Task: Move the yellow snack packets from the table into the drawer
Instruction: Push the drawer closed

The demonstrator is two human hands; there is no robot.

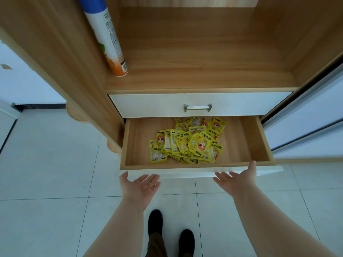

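Observation:
A pile of several yellow snack packets (pixel 189 143) lies in the pulled-out wooden drawer (pixel 141 143), right of its middle. The drawer's white front edge (pixel 185 173) faces me. My left hand (pixel 141 186) is palm up with fingers spread, just below the front edge at the left. My right hand (pixel 239 179) is also spread, its thumb at the front edge near the right corner. Neither hand holds anything.
A closed white drawer with a metal handle (pixel 197 107) sits above the open one. On the wooden shelf above stands a tall spray can (pixel 107 38). White floor tiles (pixel 46 173) spread below; my two dark shoes (pixel 170 232) stand on them.

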